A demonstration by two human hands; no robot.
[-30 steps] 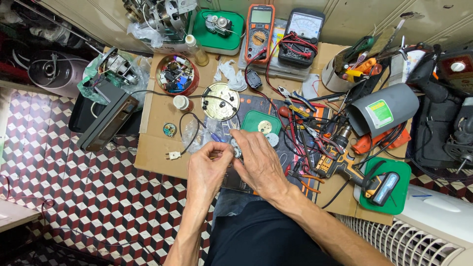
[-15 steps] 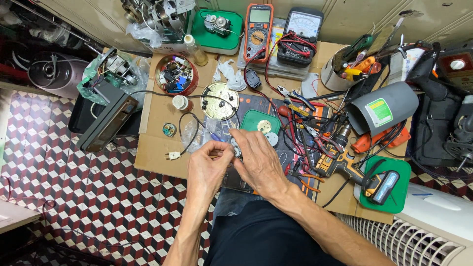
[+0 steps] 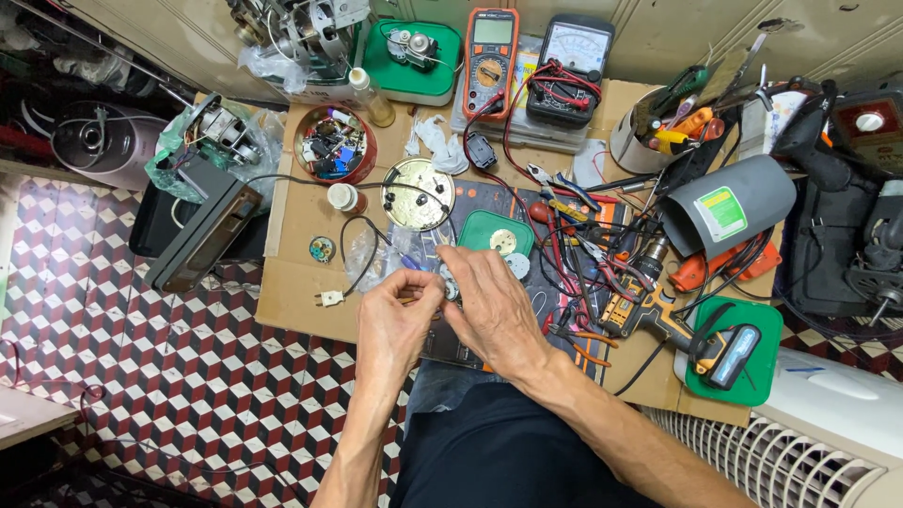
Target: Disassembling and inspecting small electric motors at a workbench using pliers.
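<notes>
Both hands on a small part, just below the round metal disc (image 3: 419, 194).
I see left hand (image 3: 395, 320) and right hand (image 3: 489, 306) pinching a small metal part (image 3: 448, 282) between them.

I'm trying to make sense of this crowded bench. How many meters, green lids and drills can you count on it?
Multimeters: 2, an orange digital one and a dark analogue one
Green lids or trays: 3, at top, at centre and at right
Cordless drills: 1, yellow and black
Total: 6

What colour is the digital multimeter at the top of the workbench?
Orange casing with a grey screen: the digital multimeter, seen clearly in the head view.
</notes>
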